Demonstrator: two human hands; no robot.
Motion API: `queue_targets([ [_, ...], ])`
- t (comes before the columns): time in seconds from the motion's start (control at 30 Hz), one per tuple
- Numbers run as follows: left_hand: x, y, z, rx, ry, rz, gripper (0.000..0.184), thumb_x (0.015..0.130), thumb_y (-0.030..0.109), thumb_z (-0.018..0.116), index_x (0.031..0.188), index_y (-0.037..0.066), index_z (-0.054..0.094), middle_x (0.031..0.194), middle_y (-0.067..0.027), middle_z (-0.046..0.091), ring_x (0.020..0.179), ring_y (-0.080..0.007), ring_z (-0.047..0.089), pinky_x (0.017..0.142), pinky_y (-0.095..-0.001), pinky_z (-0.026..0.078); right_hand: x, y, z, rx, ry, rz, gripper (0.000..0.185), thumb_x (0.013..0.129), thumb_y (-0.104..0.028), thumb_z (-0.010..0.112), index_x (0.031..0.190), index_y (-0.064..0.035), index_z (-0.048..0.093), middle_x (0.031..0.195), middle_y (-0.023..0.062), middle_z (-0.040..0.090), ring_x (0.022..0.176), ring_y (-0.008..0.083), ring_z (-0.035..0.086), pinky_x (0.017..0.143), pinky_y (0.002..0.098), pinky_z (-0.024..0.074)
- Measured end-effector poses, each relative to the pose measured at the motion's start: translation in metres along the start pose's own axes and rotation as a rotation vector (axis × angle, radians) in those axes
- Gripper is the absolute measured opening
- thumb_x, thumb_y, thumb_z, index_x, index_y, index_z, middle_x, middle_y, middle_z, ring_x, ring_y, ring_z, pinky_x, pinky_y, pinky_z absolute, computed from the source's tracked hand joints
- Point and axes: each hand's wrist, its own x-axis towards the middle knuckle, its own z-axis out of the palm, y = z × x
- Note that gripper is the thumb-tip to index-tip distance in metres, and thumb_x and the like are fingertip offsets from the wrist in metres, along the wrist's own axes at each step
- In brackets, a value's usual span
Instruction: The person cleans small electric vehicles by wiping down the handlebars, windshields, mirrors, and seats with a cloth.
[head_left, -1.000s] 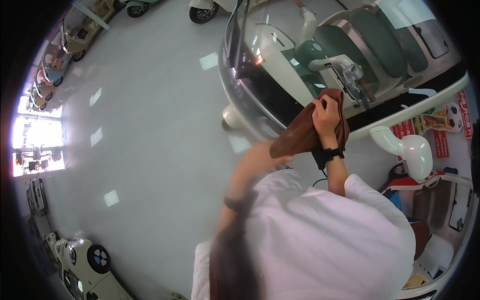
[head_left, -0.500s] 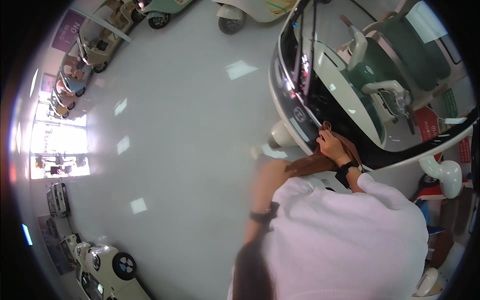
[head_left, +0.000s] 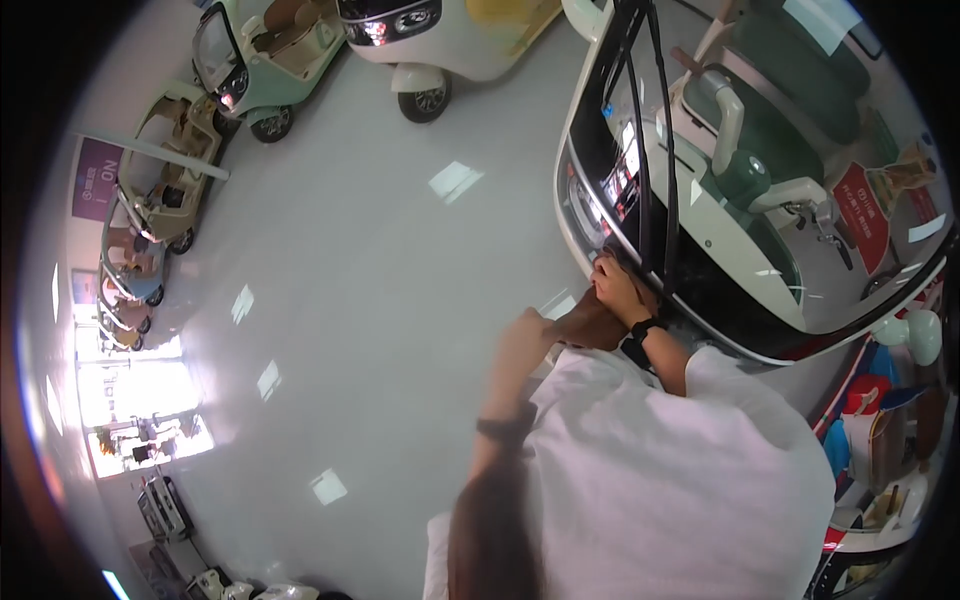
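Got a rumpled brown cloth (head_left: 595, 322) near 3 o'clock, right hand (head_left: 618, 289) clamped on it, left hand (head_left: 527, 340) blurred at its 9 o'clock end, grip unclear. Looks like cloth-handling beside the glossy cream-and-black vehicle (head_left: 708, 268); next move calls for controlling slack.

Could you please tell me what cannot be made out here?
In the head view:
Crumpled brown cloth: partly hidden by the right hand.
Left hand: grip too blurred to read.
Flat purple rectangular sign: smaller lettering too small.
Green-seated cream vehicle: cut off by top edge.
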Motion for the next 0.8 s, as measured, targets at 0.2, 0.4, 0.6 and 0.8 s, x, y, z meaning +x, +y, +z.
queue_targets([
  [0.2, 0.057, -0.083, -0.060, -0.264, -0.014, -0.029, 0.021, 0.089, 0.020, 0.064, 0.098, 0.002, 0.071, 0.100, -0.0165, 0.071, 0.091, -0.0367, 0.067, 0.077, -0.0439, 0.054, 0.087, -0.007, 0.009, 0.064, 0.235, 0.286, 0.012, 0.084, 0.006, 0.061, 0.091, -0.0024, 0.064, 0.101, 0.0153, 0.057, 0.099, 0.0363, 0.058, 0.086, 0.0430, 0.0489],
  [0.4, 0.116, -0.251, -0.119, -0.168, -0.148, 0.085, 0.023, 0.091, 0.020, 0.064, 0.097, -0.002, 0.071, 0.091, -0.0185, 0.072, 0.078, -0.0336, 0.069, 0.073, -0.0416, 0.054, 0.201, -0.027, 0.043, 0.158, 0.391, 0.441, 0.012, 0.094, 0.001, 0.056, 0.105, -0.0018, 0.061, 0.103, 0.0181, 0.055, 0.099, 0.0384, 0.057, 0.087, 0.0432, 0.0474],
  [0.6, 0.168, -0.357, -0.254, -0.551, 0.060, -0.157, 0.021, 0.087, 0.012, 0.070, 0.100, -0.005, 0.071, 0.086, -0.0150, 0.072, 0.076, -0.0230, 0.069, 0.072, -0.0378, 0.053, 0.351, -0.029, 0.132, 0.408, -0.191, 0.398, 0.037, 0.088, 0.005, 0.048, 0.119, -0.0059, 0.066, 0.113, 0.0174, 0.065, 0.103, 0.0379, 0.060, 0.094, 0.0417, 0.0488],
  [0.8, 0.221, -0.430, -0.341, -0.494, 0.258, -0.286, 0.028, 0.082, 0.012, 0.076, 0.104, -0.004, 0.072, 0.087, -0.0097, 0.072, 0.079, -0.0144, 0.064, 0.074, -0.0308, 0.052, 0.462, -0.037, 0.197, 0.377, -0.224, 0.404, 0.034, 0.083, 0.005, 0.047, 0.105, -0.0016, 0.072, 0.106, 0.0223, 0.069, 0.097, 0.0378, 0.065, 0.090, 0.0398, 0.0515],
])
